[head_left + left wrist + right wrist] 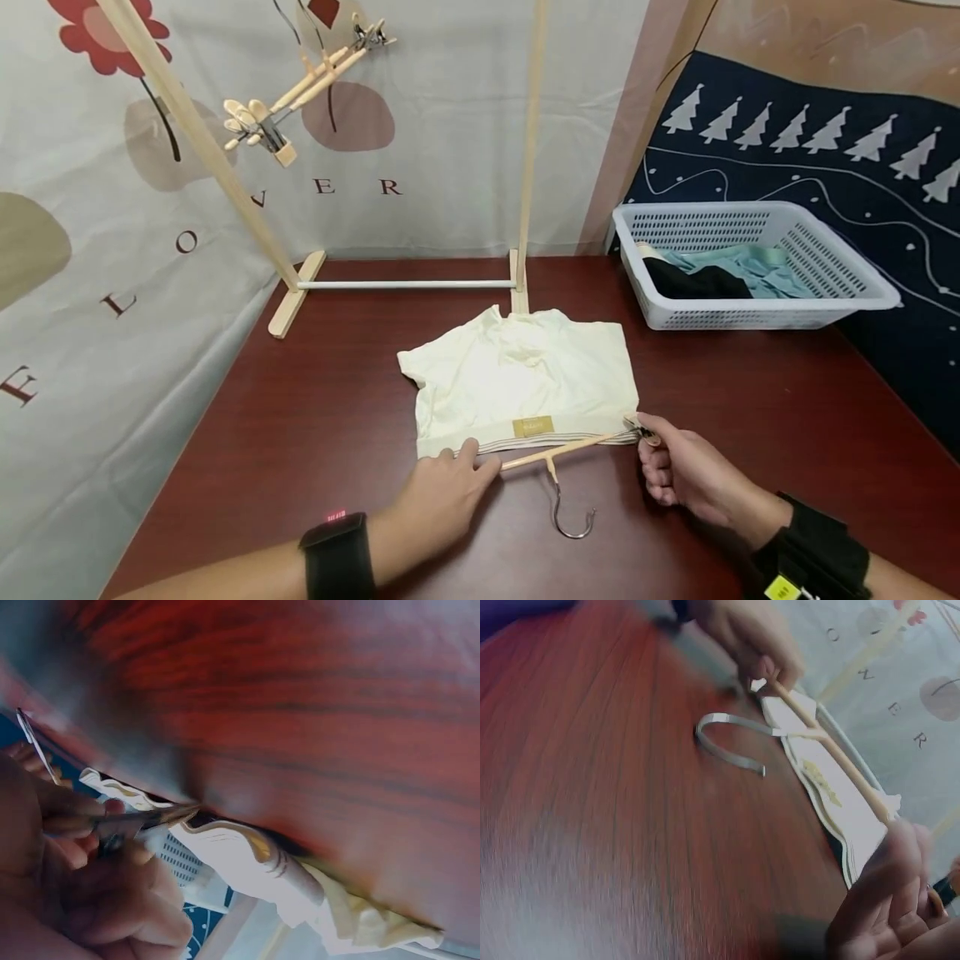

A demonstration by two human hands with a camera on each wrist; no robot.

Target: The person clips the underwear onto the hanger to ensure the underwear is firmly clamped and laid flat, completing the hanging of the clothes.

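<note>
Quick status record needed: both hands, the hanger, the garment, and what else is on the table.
left hand: holds left end of hanger at the waistband
right hand: pinches the clip at hanger's right end
hanger: wooden bar along the hem, metal hook toward the person
garment: cream, flat on table
basket: white, far right, holds clothes
rack: wooden, behind garment

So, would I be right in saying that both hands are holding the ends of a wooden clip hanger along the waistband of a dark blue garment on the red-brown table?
Not quite: the garment is pale cream, not dark blue, as the head view shows. The rest holds: the left hand and right hand hold the ends of the wooden clip hanger along its waistband on the red-brown table.
</note>
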